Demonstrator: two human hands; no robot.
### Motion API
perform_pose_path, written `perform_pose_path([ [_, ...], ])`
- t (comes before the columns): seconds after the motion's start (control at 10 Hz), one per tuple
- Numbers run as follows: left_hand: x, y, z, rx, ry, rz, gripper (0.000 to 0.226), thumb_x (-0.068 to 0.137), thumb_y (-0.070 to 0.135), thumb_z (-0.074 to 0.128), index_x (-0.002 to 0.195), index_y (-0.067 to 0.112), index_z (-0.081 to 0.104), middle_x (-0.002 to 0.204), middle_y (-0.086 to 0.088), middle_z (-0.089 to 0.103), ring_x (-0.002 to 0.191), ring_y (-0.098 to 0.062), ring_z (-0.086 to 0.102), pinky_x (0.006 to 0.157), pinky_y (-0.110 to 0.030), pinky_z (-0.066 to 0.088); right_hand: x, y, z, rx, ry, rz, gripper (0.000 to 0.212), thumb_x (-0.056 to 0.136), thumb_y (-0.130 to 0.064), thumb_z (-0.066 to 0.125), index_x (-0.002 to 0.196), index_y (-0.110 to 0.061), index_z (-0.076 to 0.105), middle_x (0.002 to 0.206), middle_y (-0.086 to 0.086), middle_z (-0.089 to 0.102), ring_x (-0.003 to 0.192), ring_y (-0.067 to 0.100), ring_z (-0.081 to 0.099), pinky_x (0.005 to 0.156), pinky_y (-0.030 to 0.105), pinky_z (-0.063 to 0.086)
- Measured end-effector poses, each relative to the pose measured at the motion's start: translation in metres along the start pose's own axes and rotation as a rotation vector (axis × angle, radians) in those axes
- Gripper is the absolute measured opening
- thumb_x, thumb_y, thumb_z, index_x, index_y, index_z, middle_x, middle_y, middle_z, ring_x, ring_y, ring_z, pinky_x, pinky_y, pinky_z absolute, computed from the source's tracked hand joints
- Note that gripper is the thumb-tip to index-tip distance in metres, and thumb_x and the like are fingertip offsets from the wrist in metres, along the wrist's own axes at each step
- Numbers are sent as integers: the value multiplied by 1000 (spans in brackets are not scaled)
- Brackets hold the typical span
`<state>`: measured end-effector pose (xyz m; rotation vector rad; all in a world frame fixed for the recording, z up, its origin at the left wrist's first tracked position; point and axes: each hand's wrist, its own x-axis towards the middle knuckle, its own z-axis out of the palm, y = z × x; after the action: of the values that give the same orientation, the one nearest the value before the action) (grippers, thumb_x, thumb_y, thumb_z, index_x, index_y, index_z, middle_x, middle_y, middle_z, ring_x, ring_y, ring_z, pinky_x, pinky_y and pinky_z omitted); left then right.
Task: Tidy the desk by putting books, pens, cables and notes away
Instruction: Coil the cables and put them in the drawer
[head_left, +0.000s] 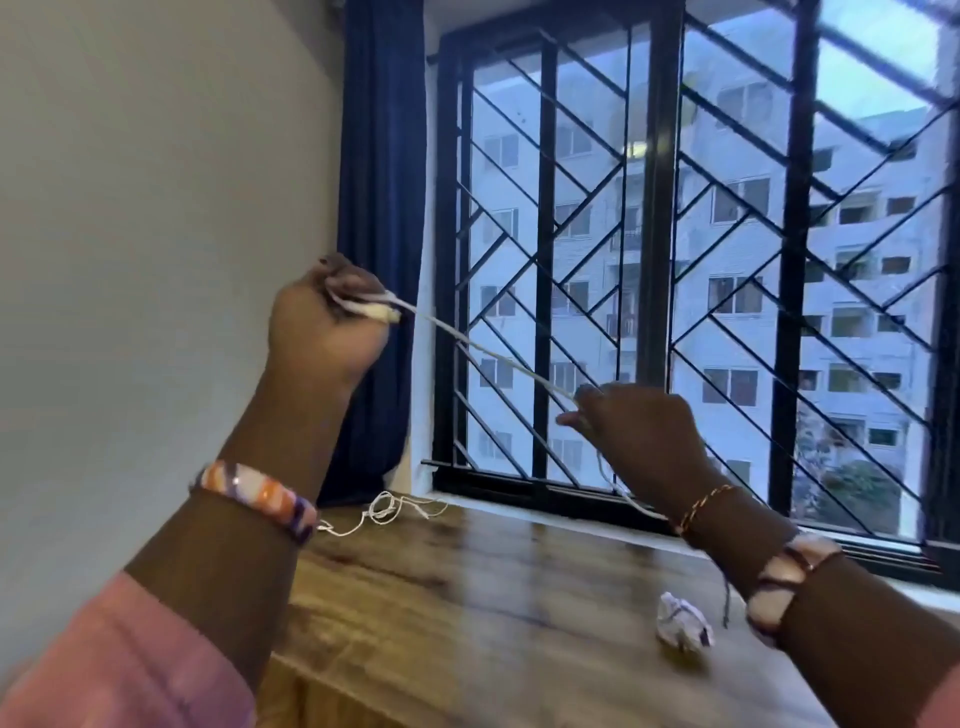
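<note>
Head view: the left hand grips a wound bundle of white cable, which slants down-right to the right hand. That hand seemingly pinches it, though blurred, above the bench.

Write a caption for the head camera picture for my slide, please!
Left hand and right hand stretch a white cable above the wooden desk.

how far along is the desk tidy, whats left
Partway, it seems. No books or pens show on the visible part of the wooden desk. In hand: the left hand grips a bunch of white cable, and the right hand pinches its strand. Left: a thin white cord near the curtain and a crumpled note.
</note>
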<state>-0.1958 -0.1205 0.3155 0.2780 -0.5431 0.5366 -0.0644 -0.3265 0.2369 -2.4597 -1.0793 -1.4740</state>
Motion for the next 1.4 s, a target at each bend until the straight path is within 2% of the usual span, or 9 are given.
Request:
perform_pose_path([
  [0.3, -19, 142, -15, 302, 376, 451, 29, 93, -2, 15, 93, 6, 43, 61, -6, 58, 47, -10, 54, 60, -23, 50, 1, -133, -57, 181, 13, -106, 15, 88, -29, 59, 86, -15, 62, 89, 6, 59, 61, 31, 62, 49, 29, 33],
  [0.5, -70, 203, -54, 2779, -108, 785, 32, 96, 19, 27, 94, 0, 53, 82, -20, 63, 71, -36, 64, 64, -43, 50, 15, -196, -85, 239, 95, -47, 36, 81, 7, 44, 106, -14, 61, 98, 10, 60, 91, 33, 58, 66, 31, 34],
  [0.6, -105, 200, -39, 2773, -518, 275, 59, 91, 55, 21, 83, 7, 55, 70, -13, 61, 63, -30, 61, 57, -38, 46, 26, -190, -100, 225, 68, 27, 35, 81, 5, 44, 102, -13, 65, 100, 11, 60, 96, 35, 57, 71, 35, 41],
  [0.7, -127, 185, -13, 2254, -522, -286, 51, 82, 57, 31, 65, 17, 57, 53, 0, 54, 47, -12, 48, 48, -24, 40, 33, -175, -102, 262, 54, 43, 32, 81, 4, 49, 96, -15, 70, 97, 11, 63, 95, 34, 58, 71, 33, 40],
  [0.9, -123, 165, 23, 1052, -412, -441, 38, 92, 36, 42, 63, 14, 53, 35, 5, 38, 31, -4, 33, 34, -14, 33, 33, -160, -91, 379, 178, 133, 24, 80, 6, 58, 86, -11, 73, 99, 9, 64, 93, 33, 60, 73, 43, 52],
  [1.0, -101, 133, 23, 450, -328, -330, 33, 91, 31, 40, 65, 14, 52, 34, 5, 42, 30, -3, 37, 33, -10, 34, 30, -147, -82, 134, 377, 97, 33, 69, 12, 63, 83, -16, 72, 107, 12, 61, 97, 39, 57, 78, 42, 41],
  [1.2, -11, 95, 4, -131, -41, 51, 44, 101, 13, 30, 67, 3, 55, 48, -3, 62, 36, -9, 52, 40, -17, 47, 22, -71, -7, 525, 67, 328, 31, 85, 5, 53, 91, -25, 54, 70, -1, 62, 55, 18, 59, 47, 28, 47],
  [1.3, 52, 79, -21, 25, 164, 396, 30, 96, -2, 28, 72, 8, 42, 61, -10, 65, 42, -11, 54, 48, -19, 51, 31, -51, 28, 658, -105, 220, 11, 87, -16, 62, 77, -19, 59, 50, -9, 49, 41, 4, 42, 45, 21, 37],
  [1.4, 103, 56, -68, 833, 262, 713, 30, 95, 2, 30, 71, 12, 45, 70, -5, 60, 49, -4, 54, 58, -21, 45, 53, -37, 45, 795, -166, 139, 26, 84, -30, 64, 68, -10, 67, 45, -4, 44, 39, 4, 39, 42, 12, 30],
])
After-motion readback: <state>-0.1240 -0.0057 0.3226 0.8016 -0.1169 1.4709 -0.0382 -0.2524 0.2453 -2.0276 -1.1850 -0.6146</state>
